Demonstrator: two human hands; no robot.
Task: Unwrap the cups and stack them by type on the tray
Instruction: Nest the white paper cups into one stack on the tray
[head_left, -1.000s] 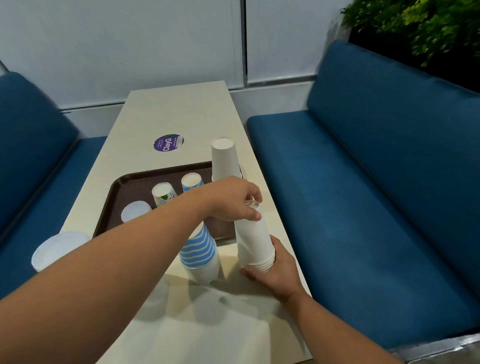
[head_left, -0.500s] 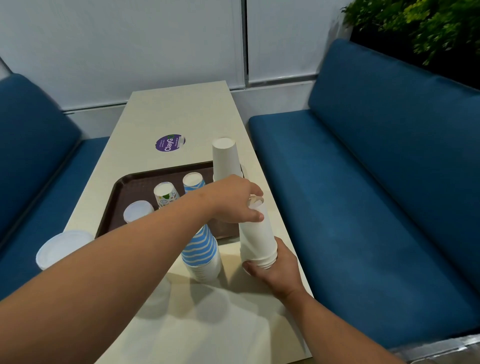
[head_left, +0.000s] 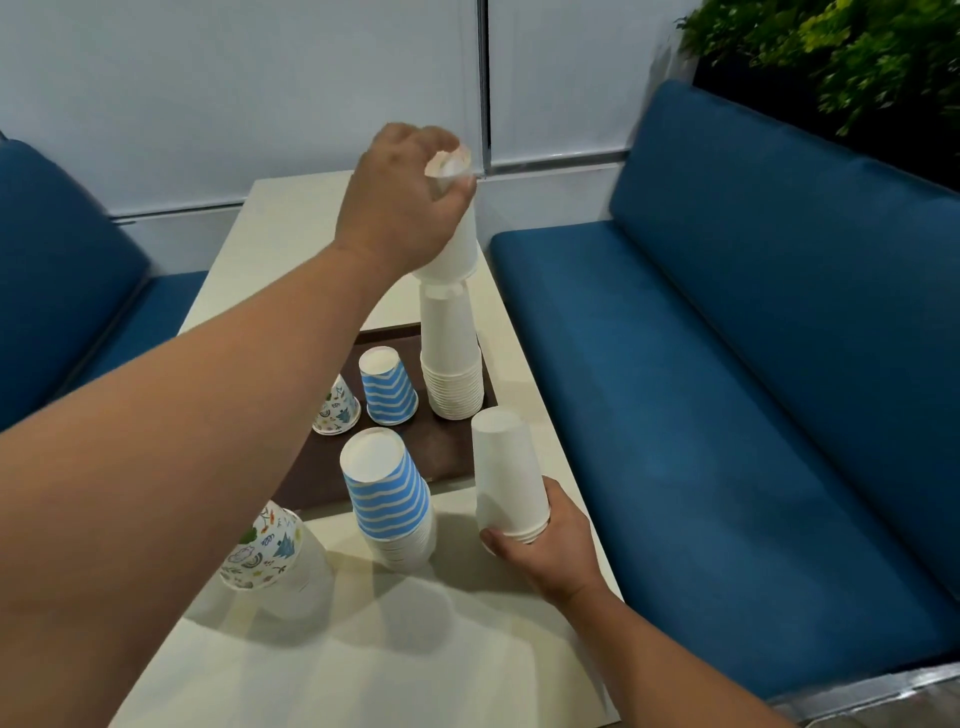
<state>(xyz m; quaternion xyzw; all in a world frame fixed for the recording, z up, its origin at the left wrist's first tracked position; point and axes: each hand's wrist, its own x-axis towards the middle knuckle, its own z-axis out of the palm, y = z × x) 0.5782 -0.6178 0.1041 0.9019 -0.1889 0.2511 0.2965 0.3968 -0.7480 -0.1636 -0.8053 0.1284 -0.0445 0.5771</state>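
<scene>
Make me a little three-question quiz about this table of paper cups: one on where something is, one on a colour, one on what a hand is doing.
1. Where does the tall white cup stack stand?
A. on the brown tray
B. on the blue bench
C. on the floor

2. What colour are the stripes on the near striped stack?
A. red
B. blue
C. green

3. What is the left hand doing?
A. lying flat on the table
B. hanging empty
C. gripping white cups above the tall stack

Answers: 1 A, its base sits on the tray's right corner. 2 B, blue bands on white. 3 C, fingers wrap the raised cups.
</scene>
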